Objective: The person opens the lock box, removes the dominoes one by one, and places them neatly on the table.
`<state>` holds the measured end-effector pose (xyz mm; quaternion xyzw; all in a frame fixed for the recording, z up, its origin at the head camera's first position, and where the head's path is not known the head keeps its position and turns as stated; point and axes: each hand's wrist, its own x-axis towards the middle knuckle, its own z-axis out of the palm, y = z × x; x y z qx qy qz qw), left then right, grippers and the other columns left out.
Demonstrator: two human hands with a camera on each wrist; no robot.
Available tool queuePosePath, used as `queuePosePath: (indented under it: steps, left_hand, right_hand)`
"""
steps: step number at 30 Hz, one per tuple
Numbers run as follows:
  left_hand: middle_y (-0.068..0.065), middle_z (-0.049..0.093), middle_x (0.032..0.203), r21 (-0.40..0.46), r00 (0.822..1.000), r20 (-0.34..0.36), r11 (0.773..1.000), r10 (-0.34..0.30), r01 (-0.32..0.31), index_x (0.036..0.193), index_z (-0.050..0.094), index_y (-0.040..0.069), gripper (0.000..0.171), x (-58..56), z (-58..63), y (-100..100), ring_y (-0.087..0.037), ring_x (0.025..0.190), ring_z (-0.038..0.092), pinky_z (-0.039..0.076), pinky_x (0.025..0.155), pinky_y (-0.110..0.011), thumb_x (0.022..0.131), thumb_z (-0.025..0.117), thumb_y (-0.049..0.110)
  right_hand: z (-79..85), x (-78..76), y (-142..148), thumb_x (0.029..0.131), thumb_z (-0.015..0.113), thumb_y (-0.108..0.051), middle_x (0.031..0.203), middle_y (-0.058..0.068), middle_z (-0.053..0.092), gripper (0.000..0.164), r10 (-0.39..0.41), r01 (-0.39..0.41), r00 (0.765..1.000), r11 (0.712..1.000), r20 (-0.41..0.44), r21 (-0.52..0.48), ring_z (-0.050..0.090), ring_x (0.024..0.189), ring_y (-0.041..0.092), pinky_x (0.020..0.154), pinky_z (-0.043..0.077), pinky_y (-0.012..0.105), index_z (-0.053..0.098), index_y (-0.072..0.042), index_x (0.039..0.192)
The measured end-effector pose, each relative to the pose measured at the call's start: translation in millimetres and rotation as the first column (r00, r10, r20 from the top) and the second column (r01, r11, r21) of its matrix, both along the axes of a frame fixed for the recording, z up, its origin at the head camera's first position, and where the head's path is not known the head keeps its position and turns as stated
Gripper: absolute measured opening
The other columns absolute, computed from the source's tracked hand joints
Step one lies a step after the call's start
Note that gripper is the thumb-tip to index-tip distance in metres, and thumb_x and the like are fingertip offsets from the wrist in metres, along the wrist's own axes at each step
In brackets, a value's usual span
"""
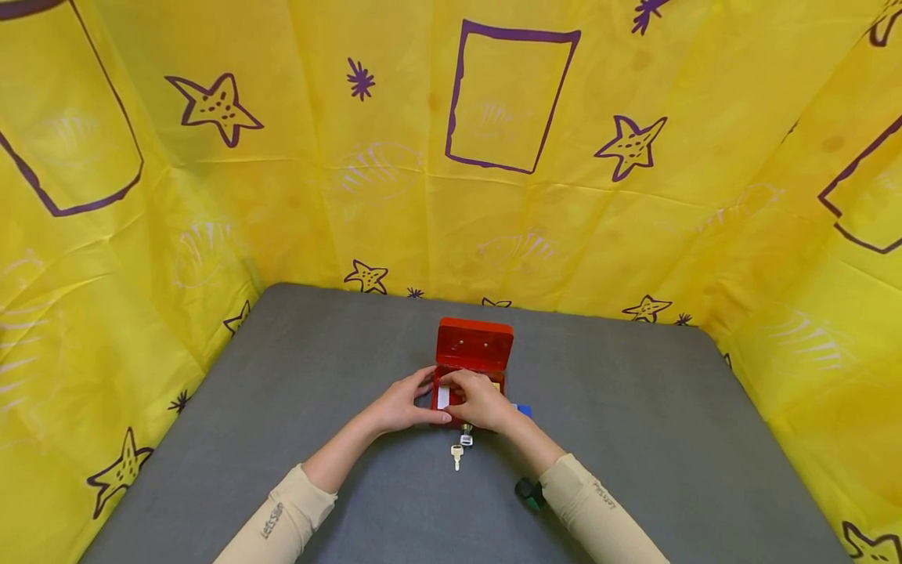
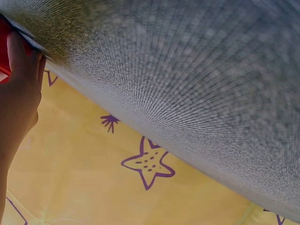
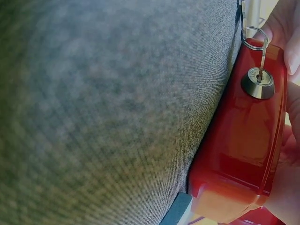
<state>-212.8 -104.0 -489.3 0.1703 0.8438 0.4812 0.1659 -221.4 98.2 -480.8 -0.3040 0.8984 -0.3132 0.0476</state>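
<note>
Right hand [image 1: 479, 399] and left hand [image 1: 402, 403] are both at one red box [image 3: 234, 140], which sits on the grey bench [image 1: 634, 423] with its one lid [image 1: 475, 348] standing up. Dark letters run along the left sleeve [image 1: 282, 517] and the right sleeve [image 1: 581, 501]; on the left one they look to start with "Let's", and the rest is too small to read. Tiny marks on the round lock [image 3: 258, 84] are not clear. The left hand is spread wide, its thumb along the front edge and its other fingers touching the box's left side. The right hand is inside the box with bent fingers, thumb and finger close to one white piece [image 1: 443, 398]; I cannot tell if it grips that. I count two keys: one silver key [image 3: 262, 61] stuck in the lock, and one loose key [image 1: 456, 457] lying on the bench in front, plus one metal ring [image 3: 254, 37]. One blue thing [image 1: 524, 410] is just beside the box, on the right
</note>
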Motion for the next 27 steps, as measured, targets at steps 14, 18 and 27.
queuePosePath:
  steps: [14,18,27]
  left_hand:
    - [-0.017,0.037,0.152,0.000,1.000,-0.009,1.000,-0.014,0.014,0.150,0.032,0.004,0.093,-0.6,-0.7,-0.3,-0.032,0.132,0.046,0.042,0.104,-0.045,0.079,0.081,0.038]
    - [-0.017,0.037,0.152,0.002,1.000,-0.008,1.000,-0.016,0.016,0.150,0.032,0.004,0.092,-0.6,-0.1,-0.4,-0.032,0.132,0.046,0.042,0.104,-0.045,0.079,0.081,0.038]
    - [-0.017,0.037,0.152,0.005,1.000,-0.005,1.000,-0.014,0.014,0.150,0.032,0.004,0.093,-0.6,0.1,-0.3,-0.032,0.132,0.046,0.041,0.105,-0.045,0.079,0.081,0.037]
  right_hand:
    - [0.4,1.2,-1.8,0.083,0.077,-0.013,0.118,0.011,0.065,0.045,-0.005,0.004,1.000,1.000,0.010,0.014,0.061,0.102,0.024,0.093,0.051,0.042,0.062,-0.004,0.124]
    - [0.9,1.3,-2.3,0.083,0.077,-0.012,0.118,0.011,0.065,0.045,-0.001,0.001,1.000,1.000,0.011,0.019,0.061,0.102,0.024,0.093,0.051,0.041,0.062,-0.004,0.124]
    - [-0.7,0.1,-2.3,0.083,0.077,-0.012,0.117,0.009,0.066,0.044,0.009,-0.008,1.000,1.000,-0.015,0.030,0.060,0.098,0.022,0.090,0.052,0.038,0.063,-0.004,0.124]
